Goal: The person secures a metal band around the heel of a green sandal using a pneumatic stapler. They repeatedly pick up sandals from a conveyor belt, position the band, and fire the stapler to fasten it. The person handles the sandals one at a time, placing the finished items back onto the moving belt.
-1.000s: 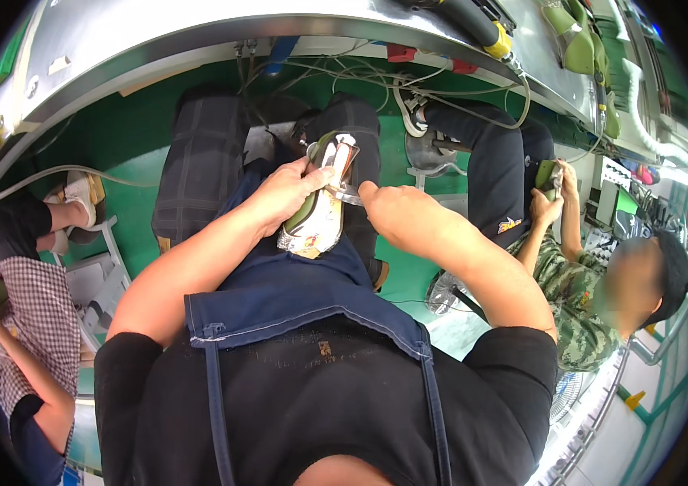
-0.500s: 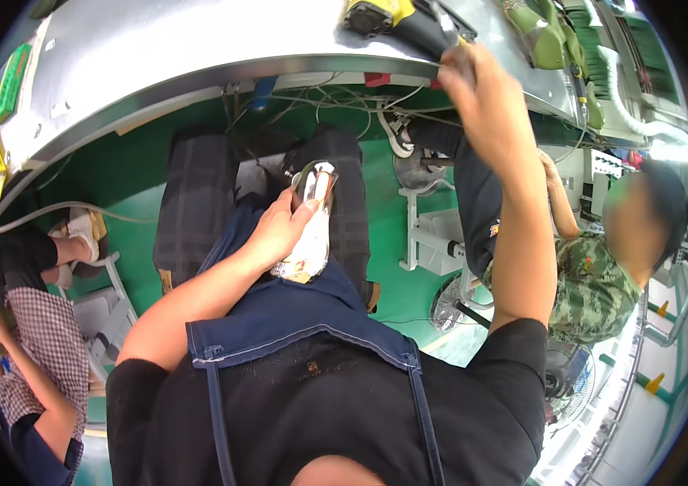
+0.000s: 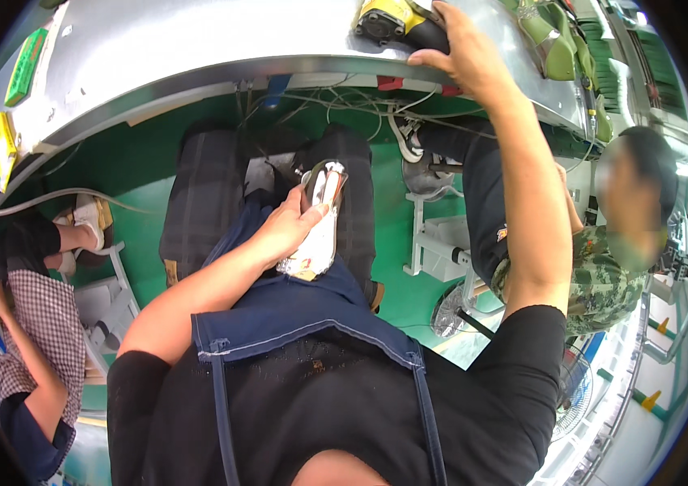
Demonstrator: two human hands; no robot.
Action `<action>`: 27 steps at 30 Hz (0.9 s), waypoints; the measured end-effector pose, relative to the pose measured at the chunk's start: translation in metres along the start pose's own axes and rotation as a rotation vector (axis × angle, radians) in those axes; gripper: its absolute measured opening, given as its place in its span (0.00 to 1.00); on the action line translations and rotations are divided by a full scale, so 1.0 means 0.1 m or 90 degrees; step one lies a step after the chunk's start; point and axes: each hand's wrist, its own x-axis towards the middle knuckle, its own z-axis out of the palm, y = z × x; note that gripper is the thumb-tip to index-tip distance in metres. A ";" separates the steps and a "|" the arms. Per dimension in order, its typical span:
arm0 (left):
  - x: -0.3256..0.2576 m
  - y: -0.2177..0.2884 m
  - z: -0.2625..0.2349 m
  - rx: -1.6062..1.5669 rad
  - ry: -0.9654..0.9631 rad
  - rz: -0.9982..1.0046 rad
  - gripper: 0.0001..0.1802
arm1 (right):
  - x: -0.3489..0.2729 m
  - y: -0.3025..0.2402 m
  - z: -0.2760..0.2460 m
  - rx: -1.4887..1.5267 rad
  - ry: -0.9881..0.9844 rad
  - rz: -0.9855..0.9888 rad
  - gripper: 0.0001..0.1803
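My left hand (image 3: 291, 231) is closed around a shoe on a last (image 3: 315, 243), which rests on my lap with its pale, shiny underside up. A brown and dark edge shows at the shoe's upper end. At the bench's front edge, my right hand (image 3: 467, 57) spreads around the black handle of a yellow and black power tool (image 3: 384, 24). Its thumb is stretched out below the handle and its fingers lie above it; a firm grip does not show. The tool lies on the metal bench (image 3: 222, 40), partly covered by the hand.
Green shoe lasts (image 3: 553, 44) stand at the bench's right end. A green box (image 3: 26, 66) and a yellow packet (image 3: 2, 150) lie at left. Cables (image 3: 336, 101) hang under the bench. One person (image 3: 615, 267) sits at right, another (image 3: 36, 348) at left.
My right hand has let go of a dark metal hand tool and opened around the power tool's handle. My left hand still holds the shoe on my lap.
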 end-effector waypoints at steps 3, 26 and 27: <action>-0.07 0.03 -0.03 -0.017 -0.008 -0.004 0.42 | -0.02 -0.42 -0.22 0.006 -0.139 0.102 0.31; -0.28 -0.03 -0.23 0.034 -0.080 0.018 0.52 | -0.92 -1.62 -0.27 0.526 -0.804 0.404 0.23; -0.28 -0.03 -0.23 0.038 -0.080 0.023 0.53 | -0.93 -1.59 -0.24 0.510 -0.809 0.390 0.22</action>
